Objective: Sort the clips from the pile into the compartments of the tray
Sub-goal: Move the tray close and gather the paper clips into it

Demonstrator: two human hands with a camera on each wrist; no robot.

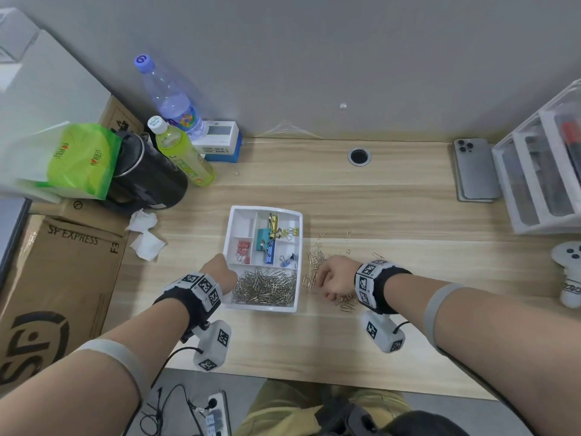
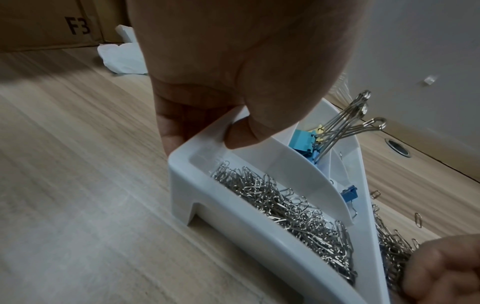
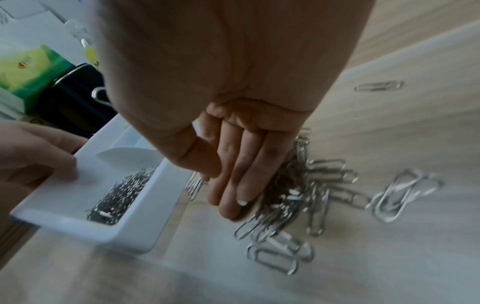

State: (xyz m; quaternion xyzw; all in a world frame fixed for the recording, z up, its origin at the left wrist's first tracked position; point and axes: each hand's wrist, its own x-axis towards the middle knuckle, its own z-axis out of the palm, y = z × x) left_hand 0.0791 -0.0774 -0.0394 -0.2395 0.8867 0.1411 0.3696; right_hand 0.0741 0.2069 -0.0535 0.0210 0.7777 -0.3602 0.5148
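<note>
- A white tray (image 1: 298, 247) with several compartments sits on a pale wood surface (image 1: 393, 199); every place below is given relative to this tray.
- The left hand (image 1: 221, 272) grips the tray's left wall near the front corner, thumb (image 2: 241, 133) curled inside the rim and fingers outside.
- The wide front compartment is heaped with silver paper clips (image 1: 265, 286).
- Behind it, the middle compartments hold large binder clips (image 1: 267, 239) in teal, blue and yellow; a left compartment holds small red binder clips (image 1: 242, 248); right compartments hold small yellow and small blue ones.
- A loose pile of paper clips (image 1: 317, 262) lies on the surface just right of the tray.
- The right hand (image 1: 334, 278) rests on this pile, fingers (image 3: 246, 179) nearly straight and close together, tips touching the clips; no clip is plainly pinched.
- Two phones (image 1: 474, 171) lie stacked well to the tray's right rear.
- Bottles (image 1: 171, 99) and a black mug (image 1: 147, 174) stand to the left rear.
</note>
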